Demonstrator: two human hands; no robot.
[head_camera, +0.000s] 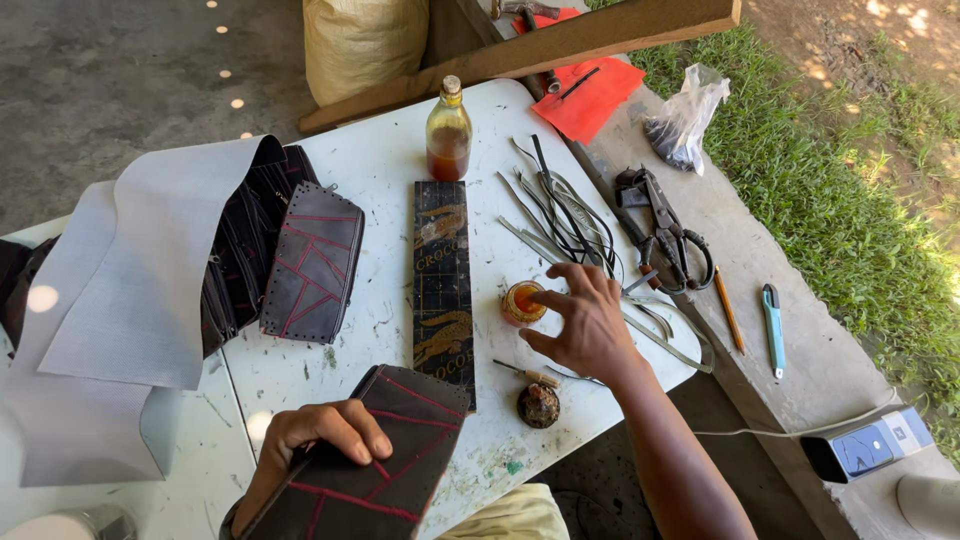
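My left hand (318, 432) grips a dark leather panel with red stitched lines (372, 470) at the near edge of the white table (380, 160). My right hand (585, 320) reaches over the table with fingers spread, its fingertips touching a small open jar of orange glue (521, 302). A small brush with a wooden handle (530, 376) and a dark round lump (539, 405) lie just below that hand. A second stitched dark panel (313, 262) lies at the centre left.
A long dark printed strip (443, 275) and a glass bottle of amber liquid (449, 133) stand mid-table. Thin leather strips (560, 215), scissors (665, 235), a pencil (728, 308), a blue-handled cutter (773, 327), red sheets (590, 95), white paper (150, 270) and grass (850, 200) surround them.
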